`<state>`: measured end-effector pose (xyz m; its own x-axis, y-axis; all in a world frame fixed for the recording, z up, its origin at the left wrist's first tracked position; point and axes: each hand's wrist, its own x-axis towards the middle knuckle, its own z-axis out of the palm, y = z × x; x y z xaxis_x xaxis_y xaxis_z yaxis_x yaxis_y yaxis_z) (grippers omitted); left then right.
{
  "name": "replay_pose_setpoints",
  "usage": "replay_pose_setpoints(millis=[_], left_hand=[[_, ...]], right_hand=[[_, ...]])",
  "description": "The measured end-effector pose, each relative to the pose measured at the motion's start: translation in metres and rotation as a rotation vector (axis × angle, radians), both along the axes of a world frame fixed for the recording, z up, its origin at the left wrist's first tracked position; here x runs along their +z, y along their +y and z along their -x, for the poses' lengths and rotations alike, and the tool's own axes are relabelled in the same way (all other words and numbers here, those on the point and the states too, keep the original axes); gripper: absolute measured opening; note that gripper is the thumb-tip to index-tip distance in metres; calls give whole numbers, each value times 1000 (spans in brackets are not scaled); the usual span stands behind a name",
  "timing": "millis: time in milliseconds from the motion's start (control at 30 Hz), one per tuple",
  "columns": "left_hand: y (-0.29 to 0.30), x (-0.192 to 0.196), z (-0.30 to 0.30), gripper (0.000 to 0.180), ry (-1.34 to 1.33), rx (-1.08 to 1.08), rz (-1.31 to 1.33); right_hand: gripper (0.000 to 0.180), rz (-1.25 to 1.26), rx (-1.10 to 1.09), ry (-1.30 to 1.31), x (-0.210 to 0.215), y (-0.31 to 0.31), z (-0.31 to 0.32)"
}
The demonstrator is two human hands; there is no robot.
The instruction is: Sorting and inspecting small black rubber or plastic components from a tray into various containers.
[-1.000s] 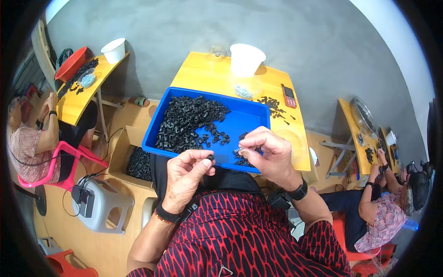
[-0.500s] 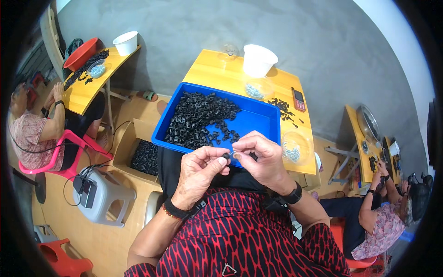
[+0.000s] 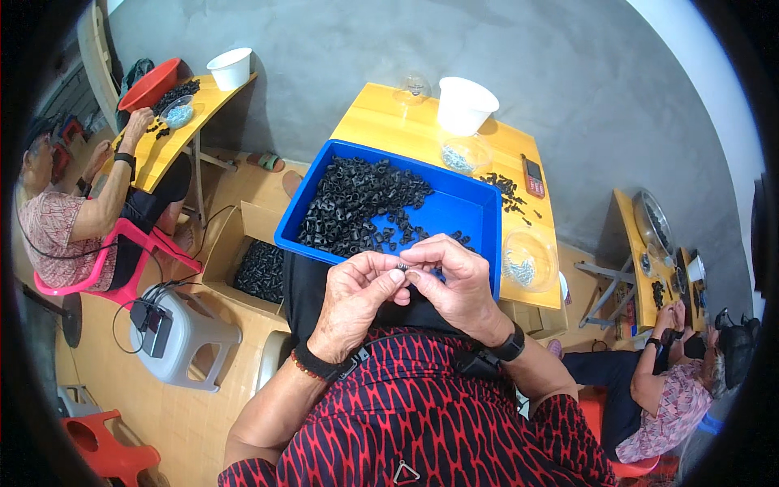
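Note:
My left hand (image 3: 357,304) and my right hand (image 3: 458,288) meet in front of my chest, at the near edge of a blue tray (image 3: 475,284). Thumb and forefinger of my left hand pinch a small dark part (image 3: 402,266), mostly covered by the fingers. The fingertips of my right hand are closed against the same spot; what they grip is hidden. Inside the tray, a heap of small black plastic clips (image 3: 349,203) fills the left side, with some scattered toward the middle.
Behind the tray, a yellow table (image 3: 373,105) bears a white bucket (image 3: 466,105), clear bowls of screws (image 3: 527,264), loose black parts (image 3: 503,188) and a phone (image 3: 533,177). A carton of black parts (image 3: 258,272) and grey stool (image 3: 182,333) stand left. Co-workers sit on both sides.
My fingertips have drawn closer together, and the dark part between them shows less. The view has shifted slightly. The co-worker at left has raised a hand toward the bowl there.

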<state>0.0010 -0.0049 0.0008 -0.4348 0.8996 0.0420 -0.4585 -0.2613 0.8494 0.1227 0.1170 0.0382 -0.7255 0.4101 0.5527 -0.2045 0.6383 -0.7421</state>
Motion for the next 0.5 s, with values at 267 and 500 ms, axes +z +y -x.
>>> replay_pose_setpoints(millis=[267, 500], left_hand=[[-1, -1, 2, 18, -103, -28, -23], [0, -7, 3, 18, -38, 8, -28]], right_hand=[[20, -4, -31, 20, -6, 1, 1], [20, -90, -49, 25, 3, 7, -2]])
